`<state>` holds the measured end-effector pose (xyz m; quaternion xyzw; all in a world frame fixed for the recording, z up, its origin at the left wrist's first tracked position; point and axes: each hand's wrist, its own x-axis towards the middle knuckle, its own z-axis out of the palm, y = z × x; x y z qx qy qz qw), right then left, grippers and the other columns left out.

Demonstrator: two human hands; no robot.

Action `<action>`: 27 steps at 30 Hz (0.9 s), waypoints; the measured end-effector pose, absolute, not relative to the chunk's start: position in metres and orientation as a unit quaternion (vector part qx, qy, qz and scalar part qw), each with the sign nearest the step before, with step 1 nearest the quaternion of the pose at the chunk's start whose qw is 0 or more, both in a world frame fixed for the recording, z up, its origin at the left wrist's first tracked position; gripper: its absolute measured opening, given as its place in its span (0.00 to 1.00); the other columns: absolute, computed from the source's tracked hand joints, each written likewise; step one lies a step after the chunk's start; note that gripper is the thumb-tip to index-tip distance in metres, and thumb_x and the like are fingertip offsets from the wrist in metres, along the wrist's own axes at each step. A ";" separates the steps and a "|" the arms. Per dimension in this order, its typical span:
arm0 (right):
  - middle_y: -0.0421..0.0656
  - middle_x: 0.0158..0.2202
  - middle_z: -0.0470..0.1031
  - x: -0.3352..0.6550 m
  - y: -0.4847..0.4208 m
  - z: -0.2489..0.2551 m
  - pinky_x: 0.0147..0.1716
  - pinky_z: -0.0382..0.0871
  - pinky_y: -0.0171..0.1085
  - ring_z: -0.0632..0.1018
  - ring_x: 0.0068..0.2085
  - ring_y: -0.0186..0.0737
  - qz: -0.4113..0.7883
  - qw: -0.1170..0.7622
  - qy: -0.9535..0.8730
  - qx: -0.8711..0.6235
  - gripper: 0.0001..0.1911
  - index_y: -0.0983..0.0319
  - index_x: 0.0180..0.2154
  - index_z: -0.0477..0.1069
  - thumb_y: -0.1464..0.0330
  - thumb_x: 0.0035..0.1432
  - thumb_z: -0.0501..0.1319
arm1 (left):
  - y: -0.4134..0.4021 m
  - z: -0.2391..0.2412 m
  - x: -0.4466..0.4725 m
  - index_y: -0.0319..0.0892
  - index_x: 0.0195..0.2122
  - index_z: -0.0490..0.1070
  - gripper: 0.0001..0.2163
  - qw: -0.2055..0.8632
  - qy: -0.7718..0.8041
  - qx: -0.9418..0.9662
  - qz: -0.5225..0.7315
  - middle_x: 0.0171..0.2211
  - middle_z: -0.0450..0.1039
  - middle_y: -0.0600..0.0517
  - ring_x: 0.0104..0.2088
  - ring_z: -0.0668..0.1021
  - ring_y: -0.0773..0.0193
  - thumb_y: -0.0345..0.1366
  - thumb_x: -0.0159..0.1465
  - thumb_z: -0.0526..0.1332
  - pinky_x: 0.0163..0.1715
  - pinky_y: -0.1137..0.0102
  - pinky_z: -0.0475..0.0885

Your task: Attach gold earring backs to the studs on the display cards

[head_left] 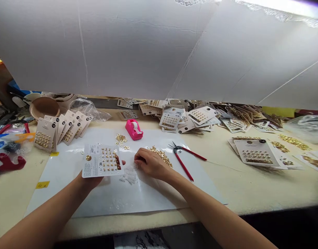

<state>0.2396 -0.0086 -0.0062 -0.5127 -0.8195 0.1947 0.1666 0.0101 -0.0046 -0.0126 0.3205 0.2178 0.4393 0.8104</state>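
Observation:
My left hand [92, 180] holds a white earring card [101, 160] from beneath, its back and rows of gold studs facing me; only fingertips show at the card's right edge. My right hand [151, 163] rests on the white sheet [174, 193] just right of the card, fingers curled in a pinch over a small heap of clear earring backs [129, 174]. What the pinch holds is too small to see. A pile of loose gold earrings [162, 156] lies right behind my right hand.
Red-handled snips [183, 158] lie right of my hand. A pink tape dispenser [134, 129] and gold rings [121, 139] sit behind the card. Filled cards are stacked at left [60, 129], heaped at the back [190, 116] and at right [256, 152]. A beige bowl [44, 106] stands far left.

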 end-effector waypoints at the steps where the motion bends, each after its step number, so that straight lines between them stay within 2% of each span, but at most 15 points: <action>1: 0.41 0.29 0.71 0.238 -0.010 -0.004 0.30 0.65 0.36 0.70 0.30 0.35 0.215 0.189 -0.809 -0.514 0.06 0.61 0.29 0.66 0.75 0.54 0.54 | -0.005 -0.014 0.010 0.41 0.35 0.74 0.18 0.813 0.213 0.317 0.440 0.30 0.78 0.45 0.48 0.75 0.41 0.48 0.47 0.65 0.48 0.49 0.67; 6: 0.39 0.26 0.68 0.219 -0.020 0.018 0.25 0.65 0.34 0.68 0.26 0.33 0.412 0.354 -0.708 -0.451 0.04 0.60 0.30 0.66 0.70 0.56 0.54 | -0.010 -0.020 0.011 0.38 0.37 0.74 0.22 0.825 0.208 0.310 0.424 0.31 0.79 0.44 0.44 0.77 0.42 0.51 0.48 0.65 0.47 0.49 0.68; 9: 0.40 0.29 0.69 0.201 -0.021 0.026 0.28 0.66 0.36 0.69 0.29 0.34 0.412 0.412 -0.685 -0.437 0.03 0.60 0.30 0.67 0.68 0.55 0.56 | -0.013 -0.018 0.012 0.37 0.36 0.75 0.24 0.825 0.231 0.306 0.415 0.31 0.79 0.43 0.41 0.79 0.43 0.52 0.46 0.66 0.44 0.51 0.70; 13: 0.41 0.31 0.67 0.184 -0.016 0.017 0.35 0.67 0.41 0.70 0.34 0.38 0.372 0.480 -0.667 -0.432 0.03 0.59 0.29 0.69 0.70 0.54 0.57 | -0.016 -0.013 0.014 0.38 0.33 0.75 0.21 0.821 0.256 0.285 0.423 0.29 0.79 0.46 0.37 0.80 0.46 0.50 0.44 0.68 0.43 0.52 0.70; 20: 0.41 0.33 0.66 0.180 -0.017 0.001 0.39 0.68 0.44 0.71 0.37 0.39 0.382 0.498 -0.648 -0.432 0.03 0.57 0.29 0.70 0.70 0.53 0.58 | -0.016 -0.008 0.018 0.38 0.32 0.73 0.19 0.831 0.256 0.273 0.411 0.32 0.78 0.44 0.44 0.77 0.44 0.47 0.44 0.68 0.45 0.53 0.69; 24: 0.41 0.33 0.66 0.180 -0.017 0.002 0.39 0.68 0.43 0.71 0.37 0.39 0.379 0.497 -0.650 -0.432 0.04 0.58 0.29 0.71 0.70 0.53 0.58 | -0.016 -0.005 0.019 0.38 0.33 0.74 0.23 0.832 0.253 0.276 0.410 0.33 0.78 0.44 0.43 0.77 0.43 0.49 0.41 0.69 0.44 0.54 0.69; 27: 0.41 0.33 0.67 0.180 -0.018 0.003 0.38 0.68 0.42 0.71 0.35 0.38 0.375 0.496 -0.653 -0.433 0.03 0.58 0.29 0.71 0.70 0.53 0.58 | -0.017 -0.005 0.019 0.38 0.30 0.74 0.24 0.832 0.260 0.271 0.410 0.32 0.78 0.44 0.42 0.77 0.44 0.51 0.38 0.70 0.43 0.55 0.69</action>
